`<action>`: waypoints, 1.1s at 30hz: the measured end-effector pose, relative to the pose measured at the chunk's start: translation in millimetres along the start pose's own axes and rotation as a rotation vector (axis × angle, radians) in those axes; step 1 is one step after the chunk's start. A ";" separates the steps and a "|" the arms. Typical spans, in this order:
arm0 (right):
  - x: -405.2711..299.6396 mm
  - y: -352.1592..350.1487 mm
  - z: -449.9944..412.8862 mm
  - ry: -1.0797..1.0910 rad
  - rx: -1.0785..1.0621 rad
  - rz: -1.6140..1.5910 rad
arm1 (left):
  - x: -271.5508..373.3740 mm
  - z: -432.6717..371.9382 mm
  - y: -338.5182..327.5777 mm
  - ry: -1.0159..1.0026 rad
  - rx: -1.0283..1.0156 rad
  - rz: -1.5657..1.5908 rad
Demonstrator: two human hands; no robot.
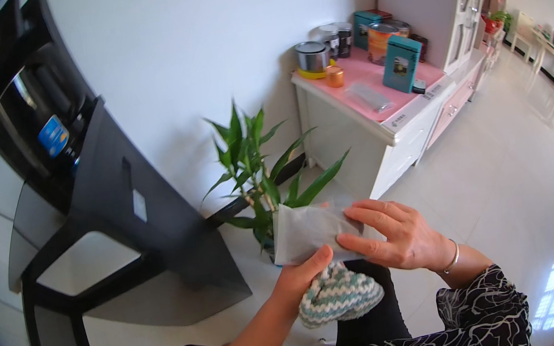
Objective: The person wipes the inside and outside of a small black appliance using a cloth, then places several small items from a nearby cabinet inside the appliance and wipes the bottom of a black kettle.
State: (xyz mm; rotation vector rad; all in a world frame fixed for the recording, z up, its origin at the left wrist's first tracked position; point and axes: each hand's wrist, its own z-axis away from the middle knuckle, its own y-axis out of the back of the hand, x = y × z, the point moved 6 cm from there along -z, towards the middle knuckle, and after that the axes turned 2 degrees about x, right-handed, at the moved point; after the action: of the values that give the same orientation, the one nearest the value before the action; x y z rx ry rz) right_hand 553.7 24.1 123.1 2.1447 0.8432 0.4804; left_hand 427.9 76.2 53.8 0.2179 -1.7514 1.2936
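Observation:
A whitish translucent plastic bag (308, 230) is held between both hands, in front of the lower leaves of a potted plant. My left hand (309, 268) grips its lower edge, thumb on top and fingers hidden underneath. My right hand (392, 231), with a bangle at the wrist, lies on the bag's right end with fingers spread; whether it pinches the film, I cannot tell. Just below the bag hangs a knitted green-and-white striped cloth (340, 296), close to my left hand. What holds the cloth is hidden.
Ahead stands a leafy plant (256, 176) by the wall. A black-and-grey cabinet-like appliance (136, 211) rises on the left. At the upper right, a white cabinet with a pink top (363, 67) bears a teal tin (402, 64), a steel canister (313, 57), a copper-coloured jar (334, 76) and a clear bag (369, 97).

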 end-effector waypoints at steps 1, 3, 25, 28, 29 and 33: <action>-7.8 0.8 -5.0 0.014 -0.003 -0.015 | 2.8 11.5 7.5 0.038 0.021 -0.019; -19.3 -6.4 -15.9 -0.044 -0.129 -0.245 | 9.3 32.0 19.3 0.061 0.061 -0.036; -154.1 -144.8 -117.2 -0.528 -0.620 -1.672 | 104.5 208.5 130.2 0.197 0.390 -0.207; -177.9 -151.2 -130.7 -0.402 -0.836 -1.568 | 111.5 214.4 130.1 0.275 0.165 -0.413; -182.0 -154.8 -132.8 -0.398 -0.836 -1.570 | 114.6 215.2 132.1 0.274 0.169 -0.415; -193.0 -173.8 -139.1 -0.442 -0.802 -1.700 | 117.3 219.2 146.9 0.239 0.075 -0.313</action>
State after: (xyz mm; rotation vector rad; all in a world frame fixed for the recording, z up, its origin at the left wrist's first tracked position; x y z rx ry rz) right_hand 265.6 45.8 65.3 0.3193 1.4694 -0.4799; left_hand 149.8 -0.1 37.5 0.3514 -1.4050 1.1081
